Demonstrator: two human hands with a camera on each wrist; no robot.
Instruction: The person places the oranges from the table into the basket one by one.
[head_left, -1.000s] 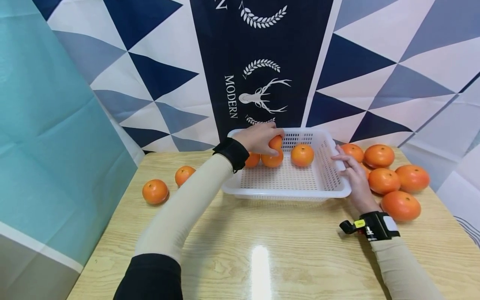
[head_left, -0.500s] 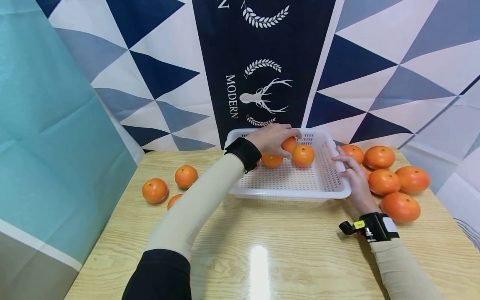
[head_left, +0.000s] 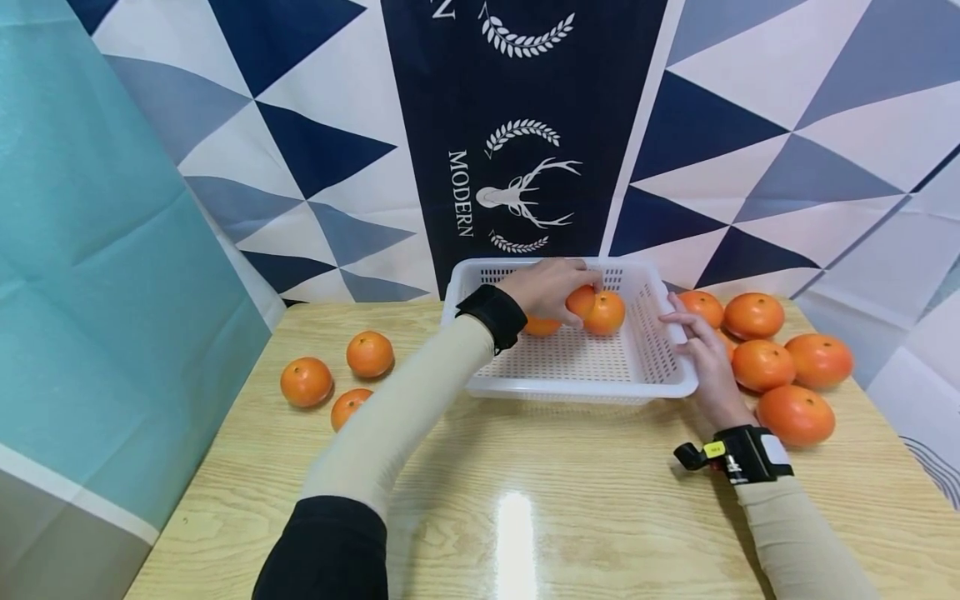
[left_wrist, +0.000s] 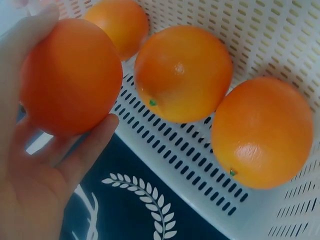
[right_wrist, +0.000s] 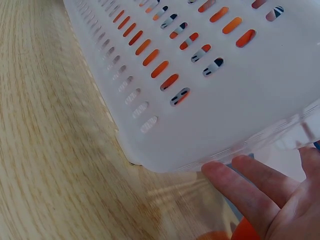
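My left hand (head_left: 551,290) grips an orange (left_wrist: 72,77) inside the white plastic basket (head_left: 555,388). Its thumb and fingers lie around the fruit. Three more oranges are in the basket in the left wrist view: one nearest the held fruit (left_wrist: 120,27), a middle orange (left_wrist: 182,72) and one near the slotted end wall (left_wrist: 262,132). In the head view, my left hand and wrist partly cover them. My right hand (head_left: 708,358) holds the basket's right rim, fingertips over the edge. In the right wrist view its fingers (right_wrist: 240,192) meet the rim from outside.
Several larger red-orange fruits (head_left: 797,414) are grouped right of the basket, close to my right hand. On the left of the wooden table (head_left: 450,517) lie three oranges (head_left: 306,382), one partly behind my left sleeve. A patterned cloth (head_left: 525,100) hangs behind the basket.
My left hand has carried the held orange rightward inside the basket, close beside the rightmost orange. The loose oranges at left show more as the sleeve moved. My right hand stays on the rim.
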